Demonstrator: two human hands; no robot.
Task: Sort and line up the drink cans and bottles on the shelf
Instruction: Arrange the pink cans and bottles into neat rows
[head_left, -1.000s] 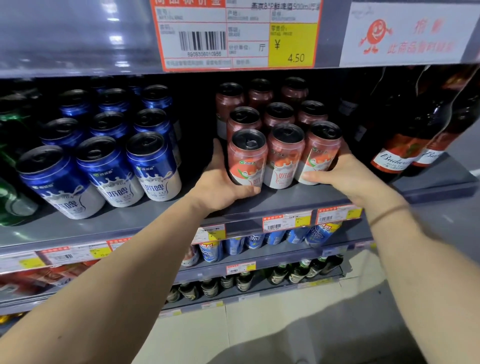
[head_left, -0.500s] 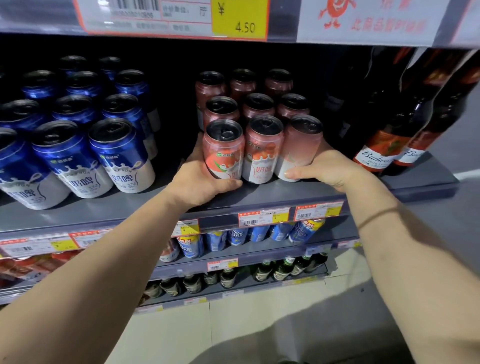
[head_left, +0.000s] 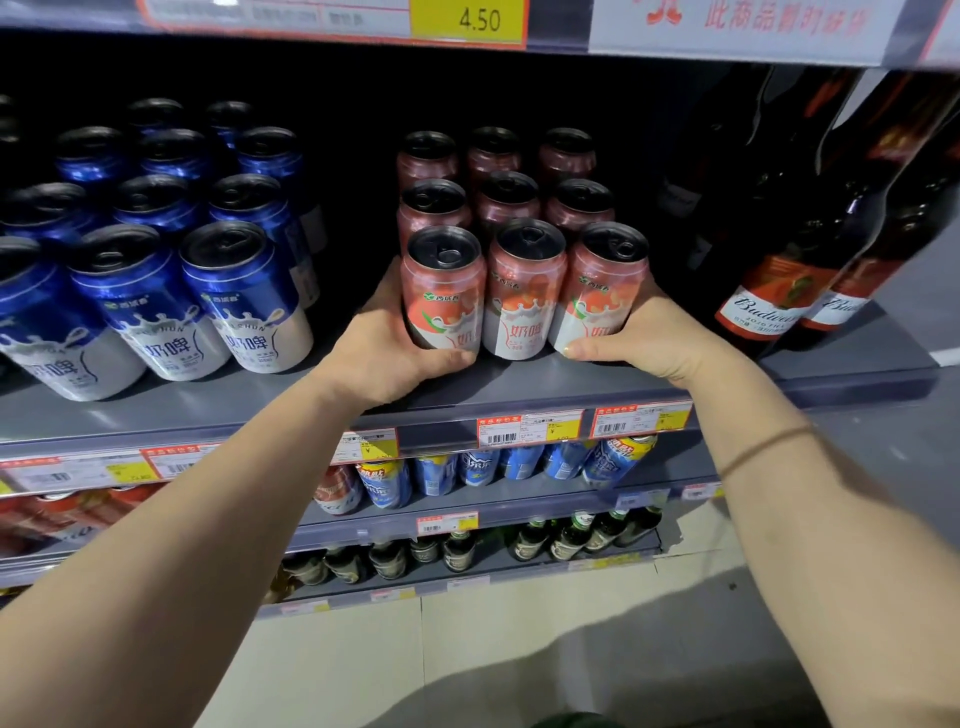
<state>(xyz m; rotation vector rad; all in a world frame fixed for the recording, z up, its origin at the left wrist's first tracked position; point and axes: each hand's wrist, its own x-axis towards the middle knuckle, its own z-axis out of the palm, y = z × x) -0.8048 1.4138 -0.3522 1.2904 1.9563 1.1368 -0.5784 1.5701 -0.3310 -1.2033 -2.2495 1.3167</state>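
Pink-and-white cans stand in three rows on the grey shelf (head_left: 519, 384). The front row has a left pink can (head_left: 441, 291), a middle pink can (head_left: 524, 296) and a right pink can (head_left: 602, 291). My left hand (head_left: 395, 348) wraps the left can from its left side, thumb across its base. My right hand (head_left: 644, 338) presses against the right can from its right side, thumb at its base. The three front cans stand upright and touch each other between my hands. Behind them stand more pink cans (head_left: 506, 200).
Blue-and-white cans (head_left: 244, 296) stand in rows to the left, with a dark gap between them and the pink block. Dark Budweiser bottles (head_left: 779, 291) lean at the right. Price tags (head_left: 530, 428) line the shelf edge. Lower shelves hold more cans (head_left: 478, 467) and green bottles (head_left: 571, 535).
The right pink can has turned so its label faces front. Both hands stay clamped on the front row, and the row now sits straighter. The camera has tilted slightly downward.
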